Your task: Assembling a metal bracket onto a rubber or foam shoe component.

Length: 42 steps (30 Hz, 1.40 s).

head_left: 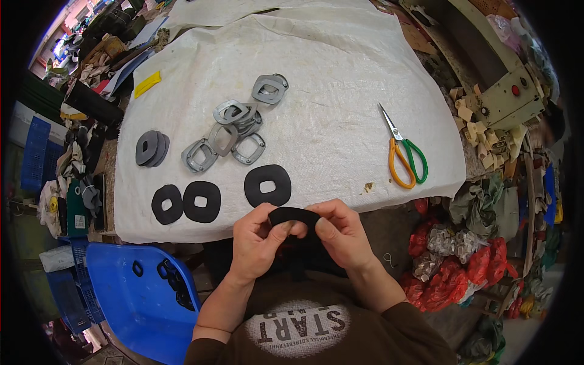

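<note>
In front of my chest, near the table's front edge, I hold a black ring-shaped pad point(295, 214) turned nearly edge-on and curved. My left hand point(254, 242) pinches its left end between thumb and fingers; my right hand point(344, 236) grips the right end the same way. Just beyond lies a flat black pad point(283, 181) with a squarish hole. Two similar pads, a middle one point(213, 199) and a left one point(176, 199), lie side by side to its left. Behind them are several grey frames point(224, 140) in a loose pile and a small stack of dark grey pads point(146, 159).
Scissors point(400, 157) with orange and green handles lie on the right of the white-covered table point(340, 103). A yellow strip point(147, 84) rests at the far left. A blue tub point(131, 304) holding black rings stands at lower left; red bags point(447, 280) fill the right.
</note>
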{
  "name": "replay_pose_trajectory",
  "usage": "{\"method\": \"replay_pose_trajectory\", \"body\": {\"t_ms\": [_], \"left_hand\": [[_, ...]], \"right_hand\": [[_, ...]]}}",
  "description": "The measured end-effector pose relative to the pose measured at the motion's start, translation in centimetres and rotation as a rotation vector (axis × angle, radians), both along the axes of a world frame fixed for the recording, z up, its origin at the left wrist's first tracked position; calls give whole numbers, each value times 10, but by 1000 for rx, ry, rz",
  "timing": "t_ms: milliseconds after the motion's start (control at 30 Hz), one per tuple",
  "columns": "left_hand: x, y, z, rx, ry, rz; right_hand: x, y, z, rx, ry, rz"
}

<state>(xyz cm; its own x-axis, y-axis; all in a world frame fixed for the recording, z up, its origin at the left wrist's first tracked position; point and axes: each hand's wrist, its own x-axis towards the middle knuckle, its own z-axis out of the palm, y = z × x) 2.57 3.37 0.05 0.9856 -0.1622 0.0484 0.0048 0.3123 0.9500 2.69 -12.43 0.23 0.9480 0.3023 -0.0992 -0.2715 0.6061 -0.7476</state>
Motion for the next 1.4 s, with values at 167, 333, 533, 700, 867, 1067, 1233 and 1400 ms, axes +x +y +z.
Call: {"method": "replay_pose_trajectory", "body": {"t_ms": [167, 333, 533, 700, 867, 1067, 1233, 1400], "left_hand": [[-2, 0, 3, 134, 39, 22], [-3, -3, 6, 108, -91, 44], [-2, 1, 0, 160, -143, 16], [0, 3, 4, 166, -184, -23], [2, -1, 12, 55, -18, -13], [3, 7, 5, 360, -77, 28], [3, 6, 6, 406, -157, 49], [2, 3, 9, 420, -209, 72]], "right_hand": [[0, 0, -6, -188, -209, -66], [-4, 5, -9, 152, -47, -55], [-5, 5, -5, 305, 87, 77], [-3, 4, -19, 377, 101, 157], [2, -2, -7, 326, 84, 118], [4, -6, -5, -48, -217, 32], [-3, 4, -3, -78, -202, -73], [-8, 8, -4, 208, 63, -33]]}}
